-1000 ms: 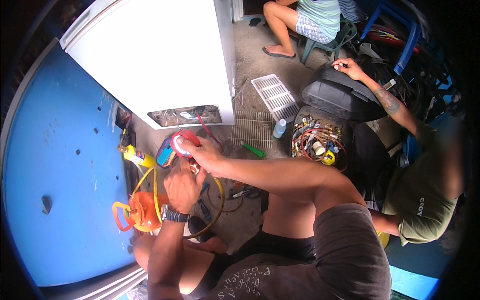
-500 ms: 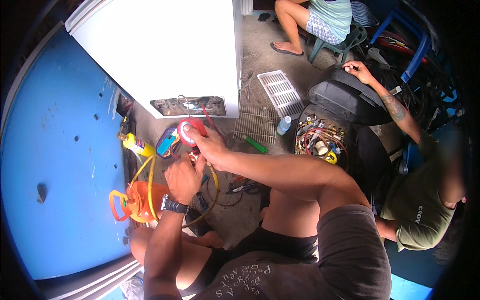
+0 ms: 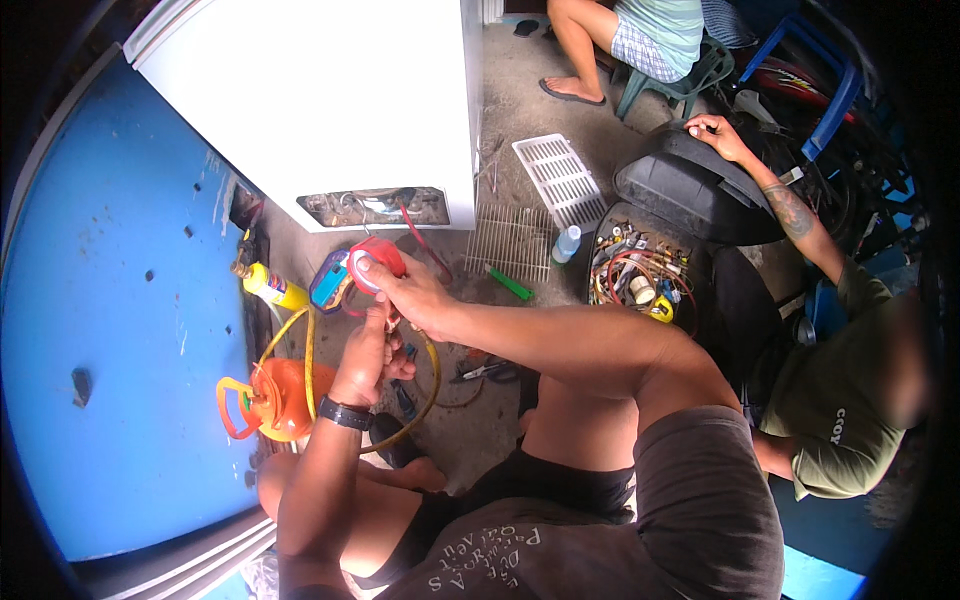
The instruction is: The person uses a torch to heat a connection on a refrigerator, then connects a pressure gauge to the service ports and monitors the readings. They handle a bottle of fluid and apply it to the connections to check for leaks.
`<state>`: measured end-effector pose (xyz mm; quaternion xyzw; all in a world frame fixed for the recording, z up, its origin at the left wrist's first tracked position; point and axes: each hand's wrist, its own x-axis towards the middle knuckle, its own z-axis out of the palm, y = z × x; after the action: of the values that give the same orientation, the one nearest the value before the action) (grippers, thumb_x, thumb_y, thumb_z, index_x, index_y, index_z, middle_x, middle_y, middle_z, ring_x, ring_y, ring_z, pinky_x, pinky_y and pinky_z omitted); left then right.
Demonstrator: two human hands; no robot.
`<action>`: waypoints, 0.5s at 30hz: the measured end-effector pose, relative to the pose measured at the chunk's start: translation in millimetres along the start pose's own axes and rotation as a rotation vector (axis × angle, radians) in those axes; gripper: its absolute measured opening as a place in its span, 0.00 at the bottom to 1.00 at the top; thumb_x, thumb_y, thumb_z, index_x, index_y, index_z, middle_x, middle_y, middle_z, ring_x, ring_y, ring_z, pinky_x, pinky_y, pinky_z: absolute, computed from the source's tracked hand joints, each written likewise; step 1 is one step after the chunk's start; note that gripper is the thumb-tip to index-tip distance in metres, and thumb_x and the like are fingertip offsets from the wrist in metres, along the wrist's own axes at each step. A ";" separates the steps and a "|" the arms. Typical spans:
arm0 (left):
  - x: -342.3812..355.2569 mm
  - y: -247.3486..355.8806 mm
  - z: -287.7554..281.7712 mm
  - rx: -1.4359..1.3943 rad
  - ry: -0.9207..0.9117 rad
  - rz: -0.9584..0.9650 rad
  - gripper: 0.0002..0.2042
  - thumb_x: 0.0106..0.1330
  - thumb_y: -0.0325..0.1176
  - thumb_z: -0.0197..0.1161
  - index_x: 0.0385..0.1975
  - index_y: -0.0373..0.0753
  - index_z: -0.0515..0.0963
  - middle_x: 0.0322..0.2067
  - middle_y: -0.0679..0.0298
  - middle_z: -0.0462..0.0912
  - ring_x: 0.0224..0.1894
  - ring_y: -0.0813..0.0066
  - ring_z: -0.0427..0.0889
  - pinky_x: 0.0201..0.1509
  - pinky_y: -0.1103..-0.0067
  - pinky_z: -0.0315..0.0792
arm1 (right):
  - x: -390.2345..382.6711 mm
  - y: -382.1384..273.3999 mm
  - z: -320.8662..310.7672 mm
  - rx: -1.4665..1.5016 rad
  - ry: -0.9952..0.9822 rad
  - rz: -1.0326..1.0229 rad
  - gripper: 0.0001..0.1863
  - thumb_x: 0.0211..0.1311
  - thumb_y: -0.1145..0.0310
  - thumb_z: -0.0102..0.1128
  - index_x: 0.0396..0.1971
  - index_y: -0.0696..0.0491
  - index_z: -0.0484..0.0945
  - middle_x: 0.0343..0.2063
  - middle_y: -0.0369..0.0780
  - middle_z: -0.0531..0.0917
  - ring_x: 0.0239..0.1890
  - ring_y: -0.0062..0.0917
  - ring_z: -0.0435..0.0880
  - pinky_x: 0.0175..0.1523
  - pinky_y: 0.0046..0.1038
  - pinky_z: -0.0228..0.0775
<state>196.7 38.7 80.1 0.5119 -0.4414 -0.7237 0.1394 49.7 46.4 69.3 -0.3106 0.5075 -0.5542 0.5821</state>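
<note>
My right hand (image 3: pixel 405 290) grips a red-rimmed pressure gauge (image 3: pixel 366 254), its thumb across the face. My left hand (image 3: pixel 370 355), fingers curled, is at the brass fitting (image 3: pixel 390 322) just below the gauge, partly hiding it. Red and yellow hoses (image 3: pixel 430 374) run from there. Left of my hands stand an orange gas cylinder (image 3: pixel 287 400) and a yellow canister (image 3: pixel 276 287). A blue-screened device (image 3: pixel 327 283) lies behind the gauge. Farther back, a white appliance (image 3: pixel 310 110) has an open panel at its base.
Blue panel (image 3: pixel 120 300) at left. Grilles (image 3: pixel 560 178), bottle (image 3: pixel 566 243), green tool (image 3: pixel 508 283) and pliers (image 3: pixel 478 368) lie on the floor. At right, an open black toolbox (image 3: pixel 640 280) and a co-worker (image 3: pixel 840 420) holding its lid. Another person (image 3: pixel 650 40) sits on a chair behind.
My left hand has turned and shifted slightly, so its thumb now points up toward the gauge and its curled fingers show on the right. My right hand still holds the gauge.
</note>
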 end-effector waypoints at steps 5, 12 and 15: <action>-14.1 7.1 14.8 -0.288 -0.064 -0.110 0.27 0.65 0.72 0.52 0.31 0.50 0.69 0.18 0.75 0.64 0.15 0.77 0.66 0.30 0.71 0.71 | -0.9 4.1 1.8 0.005 0.016 -0.080 0.32 0.64 0.40 0.61 0.52 0.55 0.78 0.41 0.40 0.84 0.41 0.23 0.82 0.44 0.28 0.74; -12.0 -0.1 14.1 -0.289 -0.086 -0.116 0.31 0.64 0.75 0.48 0.24 0.50 0.66 0.15 0.73 0.65 0.17 0.71 0.70 0.33 0.68 0.72 | -1.9 8.7 0.9 0.048 -0.024 -0.129 0.29 0.67 0.42 0.61 0.53 0.53 0.75 0.37 0.36 0.79 0.36 0.17 0.76 0.37 0.23 0.72; -9.9 -3.8 10.9 -0.248 -0.090 -0.129 0.32 0.64 0.76 0.47 0.20 0.49 0.65 0.13 0.71 0.66 0.18 0.67 0.74 0.34 0.66 0.73 | -0.4 11.7 -1.6 0.043 -0.025 -0.114 0.30 0.66 0.42 0.61 0.53 0.54 0.75 0.38 0.36 0.79 0.36 0.17 0.76 0.38 0.24 0.73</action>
<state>192.6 52.7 84.2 0.4852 -0.3207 -0.8022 0.1349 52.1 49.3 58.2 -0.3333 0.4696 -0.5935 0.5623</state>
